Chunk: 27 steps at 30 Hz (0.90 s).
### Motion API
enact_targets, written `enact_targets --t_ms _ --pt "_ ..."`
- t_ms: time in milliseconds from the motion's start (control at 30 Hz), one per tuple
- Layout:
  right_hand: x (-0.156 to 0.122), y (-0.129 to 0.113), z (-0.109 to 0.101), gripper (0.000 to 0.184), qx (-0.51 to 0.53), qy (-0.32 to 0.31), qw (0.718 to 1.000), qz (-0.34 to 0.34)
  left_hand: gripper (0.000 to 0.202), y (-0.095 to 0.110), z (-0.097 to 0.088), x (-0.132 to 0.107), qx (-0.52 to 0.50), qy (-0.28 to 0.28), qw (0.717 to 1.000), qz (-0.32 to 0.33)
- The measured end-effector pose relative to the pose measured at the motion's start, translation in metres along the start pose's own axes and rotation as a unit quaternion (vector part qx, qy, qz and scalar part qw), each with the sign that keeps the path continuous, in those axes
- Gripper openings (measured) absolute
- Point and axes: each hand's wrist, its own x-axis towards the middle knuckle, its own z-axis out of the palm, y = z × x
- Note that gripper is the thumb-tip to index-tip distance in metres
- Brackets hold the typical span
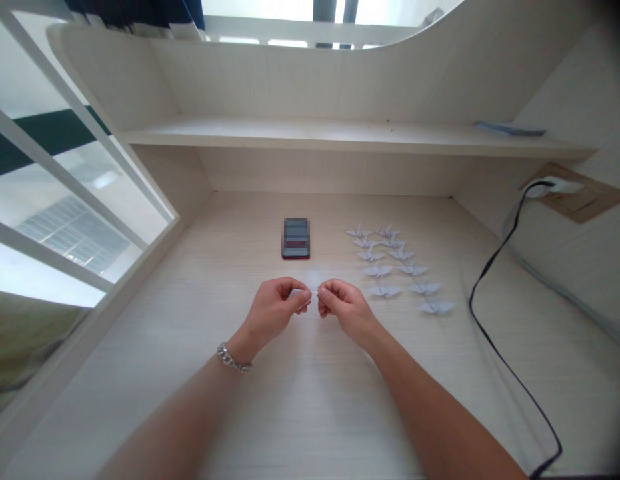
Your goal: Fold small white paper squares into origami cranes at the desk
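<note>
My left hand (280,303), with a chain bracelet (234,359) at its wrist, is closed in a pinch above the desk. Facing it, a small gap away, my right hand (346,305) pinches too. Between the fingertips shows a small piece of white paper (314,290), mostly hidden by the fingers; its folded form is too small to make out. To the right of my hands, several white paper cranes (385,291) stand on the desk in two columns. Beyond my hands lies a phone (296,239), its screen blurred.
A shelf (340,132) runs across the back, with a flat bluish item (510,128) at its right end. From a wall socket (580,190) a black cable (490,333) trails down the right side of the desk (270,427). White bars (65,177) border the left.
</note>
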Motion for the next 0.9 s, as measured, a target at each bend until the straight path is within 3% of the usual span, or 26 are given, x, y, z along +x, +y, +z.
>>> enact_targets --t_ms 167,367,667,900 --pt "-0.001 -0.002 -0.001 0.017 -0.091 0.020 0.995 -0.018 0.020 -0.001 0.001 0.000 0.022 0.004 1.000 -0.003" --pt "-0.002 -0.004 0.001 0.015 -0.080 0.042 0.996 -0.026 0.024 0.001 0.004 0.000 0.010 0.000 1.000 -0.019" --pt "-0.007 -0.018 -0.004 0.012 -0.256 0.013 0.964 -0.069 0.019 0.001 0.003 -0.006 0.182 0.012 0.982 0.046" --pt "-0.007 -0.018 -0.006 0.013 -0.242 -0.021 0.970 -0.009 0.015 0.001 0.002 -0.004 0.147 -0.029 0.988 0.035"
